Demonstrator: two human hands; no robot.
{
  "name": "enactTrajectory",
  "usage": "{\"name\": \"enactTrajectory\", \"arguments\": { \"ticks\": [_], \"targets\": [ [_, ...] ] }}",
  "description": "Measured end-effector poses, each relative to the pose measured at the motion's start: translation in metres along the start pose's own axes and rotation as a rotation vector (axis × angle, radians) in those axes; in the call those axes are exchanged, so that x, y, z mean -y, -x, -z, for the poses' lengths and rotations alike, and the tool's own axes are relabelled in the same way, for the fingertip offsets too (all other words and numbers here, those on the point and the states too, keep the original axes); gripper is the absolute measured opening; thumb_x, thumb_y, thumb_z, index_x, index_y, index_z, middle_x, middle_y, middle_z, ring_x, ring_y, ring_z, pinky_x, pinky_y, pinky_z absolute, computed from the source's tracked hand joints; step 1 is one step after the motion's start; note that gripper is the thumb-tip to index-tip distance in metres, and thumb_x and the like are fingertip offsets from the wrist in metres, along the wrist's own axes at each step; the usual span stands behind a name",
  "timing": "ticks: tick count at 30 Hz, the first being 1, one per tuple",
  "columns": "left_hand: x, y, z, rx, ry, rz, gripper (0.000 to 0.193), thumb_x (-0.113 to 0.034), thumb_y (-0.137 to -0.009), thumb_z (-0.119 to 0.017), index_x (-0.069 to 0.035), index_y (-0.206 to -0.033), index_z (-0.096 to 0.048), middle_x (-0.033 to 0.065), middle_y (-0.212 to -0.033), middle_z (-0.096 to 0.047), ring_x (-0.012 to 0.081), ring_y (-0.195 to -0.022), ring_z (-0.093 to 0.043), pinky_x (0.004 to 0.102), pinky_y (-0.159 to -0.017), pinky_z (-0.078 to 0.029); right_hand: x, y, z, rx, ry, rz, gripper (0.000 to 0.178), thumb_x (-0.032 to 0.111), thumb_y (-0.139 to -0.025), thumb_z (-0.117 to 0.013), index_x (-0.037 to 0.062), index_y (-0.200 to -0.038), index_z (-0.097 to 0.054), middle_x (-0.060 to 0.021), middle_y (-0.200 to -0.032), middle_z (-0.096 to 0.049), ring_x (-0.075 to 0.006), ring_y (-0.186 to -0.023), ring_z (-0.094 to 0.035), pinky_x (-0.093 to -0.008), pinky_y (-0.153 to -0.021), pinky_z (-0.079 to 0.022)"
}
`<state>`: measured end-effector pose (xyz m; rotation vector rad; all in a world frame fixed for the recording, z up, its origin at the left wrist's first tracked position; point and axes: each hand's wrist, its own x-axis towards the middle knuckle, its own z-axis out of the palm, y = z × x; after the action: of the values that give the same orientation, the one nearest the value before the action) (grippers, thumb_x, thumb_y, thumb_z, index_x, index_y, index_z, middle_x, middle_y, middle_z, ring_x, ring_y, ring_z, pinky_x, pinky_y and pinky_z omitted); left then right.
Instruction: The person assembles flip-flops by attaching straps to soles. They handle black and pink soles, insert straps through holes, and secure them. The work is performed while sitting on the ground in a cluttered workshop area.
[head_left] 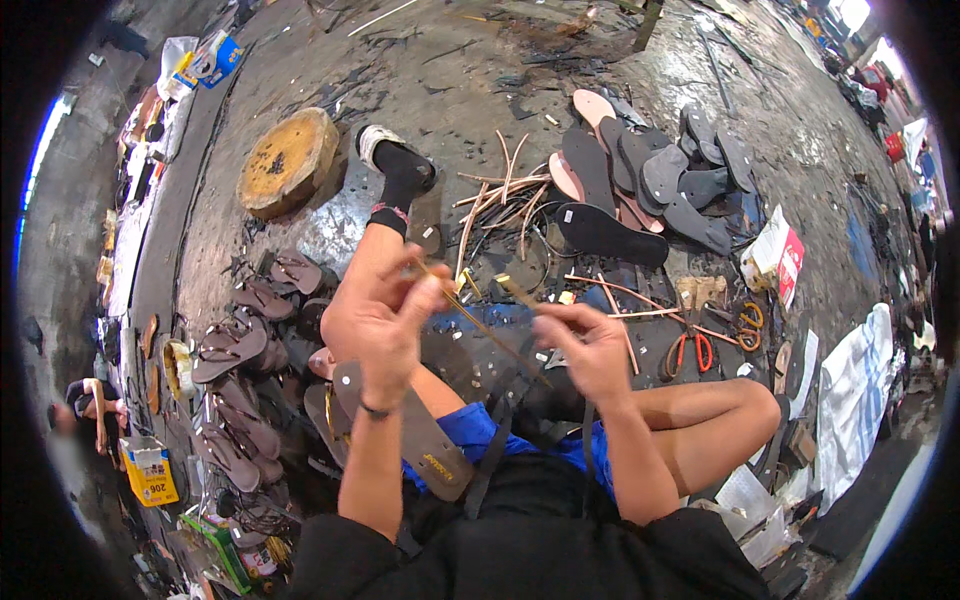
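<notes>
Raised over my lap, my left hand [388, 315] pinches a thin brown strap [480, 325] between thumb and fingers. The strap slants down to the right past my knees. My right hand [588, 345] has its thumb and fingers closed on a short brown strip [518, 292] with a pale tip; whether both pieces are one strap I cannot tell. A brown sandal sole [432, 450] rests against my left forearm and lap. Dark straps [487, 465] hang over my blue shorts.
Finished brown sandals [232, 345] pile up on the left near a round wooden block [288, 160]. Ahead lie loose tan strips [505, 195] and stacked dark soles [612, 235]. Red-handled scissors [690, 352] and orange-handled scissors [750, 325] lie right, before a white cloth [853, 400].
</notes>
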<state>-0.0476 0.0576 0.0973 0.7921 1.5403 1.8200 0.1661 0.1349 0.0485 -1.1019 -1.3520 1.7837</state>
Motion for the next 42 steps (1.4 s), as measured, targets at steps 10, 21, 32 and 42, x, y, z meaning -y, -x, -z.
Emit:
{"name": "enactTrajectory", "arguments": {
  "ticks": [10,21,32,42],
  "targets": [
    [0.019,0.017,-0.029,0.05,0.087,0.138,0.037,-0.002,-0.094,-0.071,0.006,-0.129,-0.063,0.0142,-0.111,-0.073,0.0159,-0.096,-0.071,0.0294,-0.079,-0.06,0.002,0.002,-0.028,0.11,0.001,0.121,0.018,0.006,-0.092,-0.074,0.0013,-0.109,-0.075,-0.0044,-0.095,-0.072,-0.0086,-0.076,-0.068,-0.0235,-0.065,-0.056],
    [0.036,0.056,-0.035,-0.134,-0.253,-0.025,0.02,0.0,-0.093,-0.073,0.009,-0.11,-0.068,0.0116,-0.099,-0.072,0.0154,-0.087,-0.068,0.0273,-0.076,-0.056,-0.002,0.02,-0.038,0.09,0.235,0.512,0.033,0.001,-0.088,-0.07,0.0029,-0.121,-0.067,-0.0139,-0.104,-0.067,-0.031,-0.089,-0.069,-0.0358,-0.074,-0.057],
    [0.044,0.126,0.094,-0.338,-1.238,0.011,0.095,-0.025,-0.083,-0.081,0.007,-0.153,-0.025,0.0286,-0.157,-0.032,0.0444,-0.147,-0.028,0.0499,-0.122,-0.021,0.005,0.019,-0.052,0.087,-0.027,0.133,0.019,0.013,-0.094,-0.073,0.002,-0.109,-0.073,-0.0039,-0.095,-0.076,-0.0053,-0.082,-0.065,-0.0233,-0.071,-0.052],
    [-0.007,0.135,0.043,-0.123,-0.296,0.24,0.05,0.004,-0.091,-0.065,0.007,-0.138,-0.047,0.0115,-0.121,-0.063,0.0165,-0.109,-0.064,0.0283,-0.092,-0.053,0.012,0.047,-0.066,0.348,0.302,0.13,0.018,0.019,-0.089,-0.079,0.0031,-0.096,-0.074,-0.0102,-0.084,-0.075,-0.0148,-0.068,-0.066,-0.0311,-0.063,-0.05]
  ]
}}
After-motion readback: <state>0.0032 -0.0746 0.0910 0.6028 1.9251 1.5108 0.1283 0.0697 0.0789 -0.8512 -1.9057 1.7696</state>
